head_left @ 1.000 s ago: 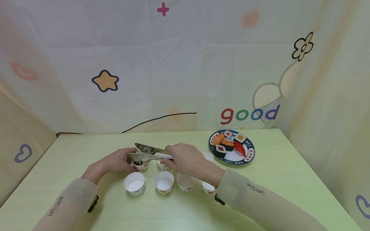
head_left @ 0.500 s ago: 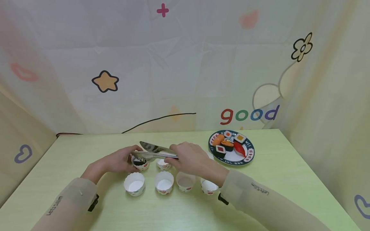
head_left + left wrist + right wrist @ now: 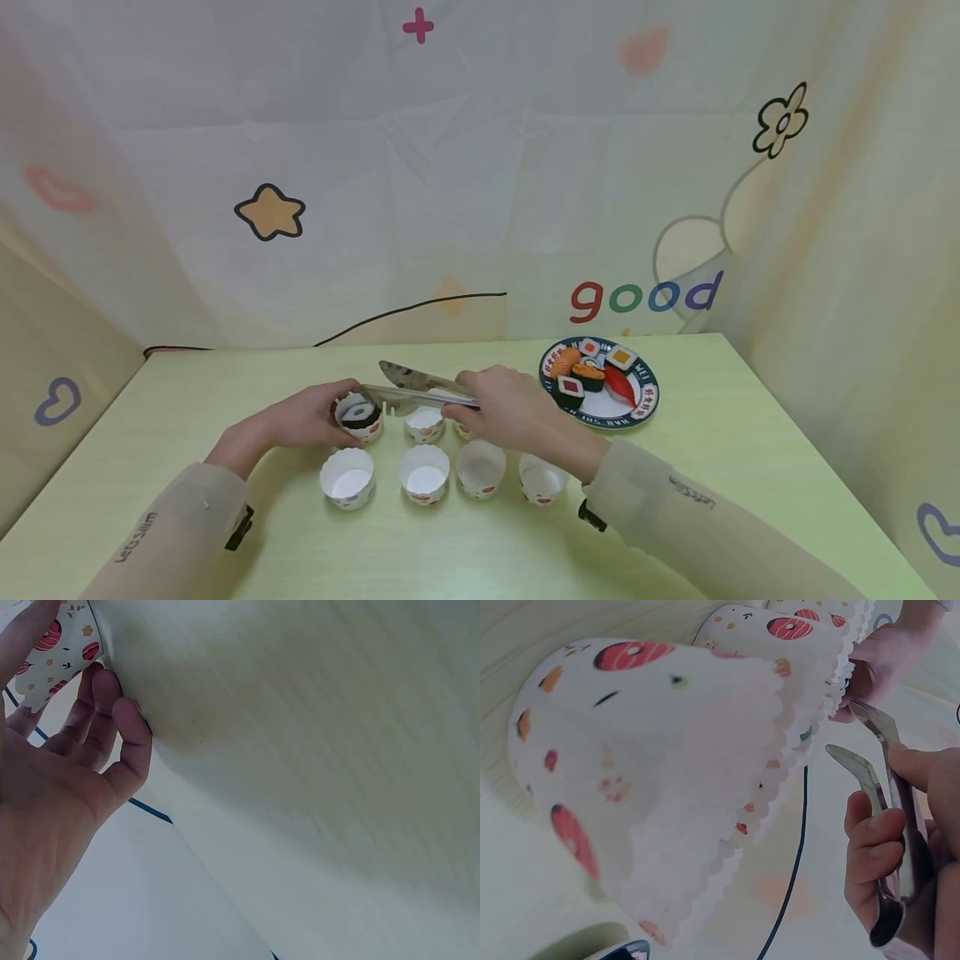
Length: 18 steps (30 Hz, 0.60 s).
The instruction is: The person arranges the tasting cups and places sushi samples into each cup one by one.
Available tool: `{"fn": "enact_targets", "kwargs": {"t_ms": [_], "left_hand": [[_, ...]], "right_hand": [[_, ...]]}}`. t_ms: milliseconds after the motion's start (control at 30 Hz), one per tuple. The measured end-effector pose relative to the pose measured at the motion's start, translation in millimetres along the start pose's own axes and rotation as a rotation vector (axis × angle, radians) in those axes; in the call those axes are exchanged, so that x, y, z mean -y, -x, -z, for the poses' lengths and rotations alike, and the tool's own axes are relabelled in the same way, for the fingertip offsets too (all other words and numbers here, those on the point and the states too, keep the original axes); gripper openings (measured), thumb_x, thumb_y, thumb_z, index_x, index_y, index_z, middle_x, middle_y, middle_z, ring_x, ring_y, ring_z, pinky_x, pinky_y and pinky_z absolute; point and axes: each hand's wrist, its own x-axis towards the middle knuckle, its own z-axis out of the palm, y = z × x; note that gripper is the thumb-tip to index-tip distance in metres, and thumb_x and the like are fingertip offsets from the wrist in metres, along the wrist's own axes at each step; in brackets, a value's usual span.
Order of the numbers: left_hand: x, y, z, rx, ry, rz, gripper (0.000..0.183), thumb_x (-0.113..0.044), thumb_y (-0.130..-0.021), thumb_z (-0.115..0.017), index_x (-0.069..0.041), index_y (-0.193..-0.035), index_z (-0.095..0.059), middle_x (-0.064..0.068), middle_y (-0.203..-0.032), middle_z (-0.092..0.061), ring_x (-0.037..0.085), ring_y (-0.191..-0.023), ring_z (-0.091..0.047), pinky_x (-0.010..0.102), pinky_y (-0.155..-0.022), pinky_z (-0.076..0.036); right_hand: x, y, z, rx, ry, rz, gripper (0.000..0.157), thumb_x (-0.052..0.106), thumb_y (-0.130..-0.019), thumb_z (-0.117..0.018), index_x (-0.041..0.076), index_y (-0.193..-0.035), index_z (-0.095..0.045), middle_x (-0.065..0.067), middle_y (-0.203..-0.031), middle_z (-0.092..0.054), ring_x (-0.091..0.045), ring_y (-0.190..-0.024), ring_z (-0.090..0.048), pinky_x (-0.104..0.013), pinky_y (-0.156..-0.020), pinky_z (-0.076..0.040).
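Observation:
At the far left of the cup group, my left hand (image 3: 296, 417) holds a printed paper baking cup (image 3: 369, 435) between thumb and fingers. A dark-edged toy sushi roll (image 3: 360, 413) with a pale top lies inside that cup. In the left wrist view the thumb and fingers flank the cup's patterned wall (image 3: 71, 641). My right hand (image 3: 517, 412) grips metal serving tongs (image 3: 411, 377), whose tips are apart with nothing between them. The lower arm's forked tip hangs just right of the sushi cup. In the right wrist view fingers and thumb wrap the tongs (image 3: 906, 862).
Several more paper cups stand in two rows, such as the front-left cup (image 3: 348, 477); my right hand and forearm partly cover the back row. A blue-rimmed plate (image 3: 647, 402) with several toy sushi pieces sits at the back right. A printed curtain (image 3: 360, 250) hangs behind the table (image 3: 247, 533).
The right hand and tongs have moved right, away from over the held cup. The sushi roll in it now shows, where the tongs covered it before. The left hand keeps its place.

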Motion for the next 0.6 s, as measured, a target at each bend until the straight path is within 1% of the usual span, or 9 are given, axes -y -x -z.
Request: {"fn": "enact_targets", "kwargs": {"t_ms": [100, 233, 333, 467, 600], "left_hand": [[-0.2, -0.4, 0.3, -0.006, 0.012, -0.014, 0.057, -0.018, -0.082, -0.089, -0.004, -0.126, -0.055, 0.009, -0.118, -0.064, 0.025, -0.102, -0.064, 0.043, -0.088, -0.052], [-0.4, -2.7, -0.8, -0.013, 0.001, -0.029, 0.059, -0.018, -0.080, -0.090, -0.005, -0.127, -0.057, 0.010, -0.121, -0.063, 0.028, -0.109, -0.062, 0.048, -0.093, -0.050], [-2.4, -4.9, -2.3, -0.015, -0.028, -0.007, 0.060, -0.022, -0.080, -0.091, -0.007, -0.128, -0.057, 0.010, -0.122, -0.062, 0.029, -0.113, -0.059, 0.048, -0.095, -0.049], [-7.8, -7.2, -2.7, -0.004, -0.057, 0.035, 0.064, -0.029, -0.082, -0.089, -0.007, -0.132, -0.055, 0.010, -0.124, -0.060, 0.028, -0.112, -0.057, 0.048, -0.094, -0.048], [-14.0, -8.8, -2.7, 0.008, -0.053, 0.033, 0.065, -0.031, -0.086, -0.086, -0.004, -0.136, -0.053, 0.009, -0.123, -0.058, 0.026, -0.109, -0.057, 0.046, -0.092, -0.048]], "right_hand": [[-5.1, 3.0, 1.6, -0.007, -0.013, -0.011, 0.032, 0.044, -0.101, -0.064, 0.013, -0.108, -0.066, 0.005, -0.070, -0.058, -0.010, -0.055, -0.051, -0.027, -0.050, -0.040], [-10.7, 6.7, 2.7, -0.017, -0.020, -0.027, 0.033, 0.044, -0.101, -0.064, 0.013, -0.110, -0.067, 0.005, -0.070, -0.058, -0.011, -0.057, -0.052, -0.027, -0.050, -0.040], [-14.5, 8.8, 2.7, -0.021, -0.031, -0.037, 0.033, 0.044, -0.101, -0.065, 0.013, -0.112, -0.067, 0.004, -0.070, -0.057, -0.012, -0.056, -0.052, -0.028, -0.050, -0.039], [-19.7, 11.8, 2.6, -0.037, -0.032, -0.034, 0.032, 0.043, -0.101, -0.066, 0.013, -0.109, -0.068, 0.004, -0.068, -0.057, -0.011, -0.055, -0.051, -0.027, -0.049, -0.037], [-24.9, 15.0, 2.8, -0.043, -0.032, -0.041, 0.030, 0.042, -0.100, -0.067, 0.013, -0.109, -0.068, 0.005, -0.067, -0.056, -0.011, -0.054, -0.051, -0.027, -0.048, -0.036]]}}
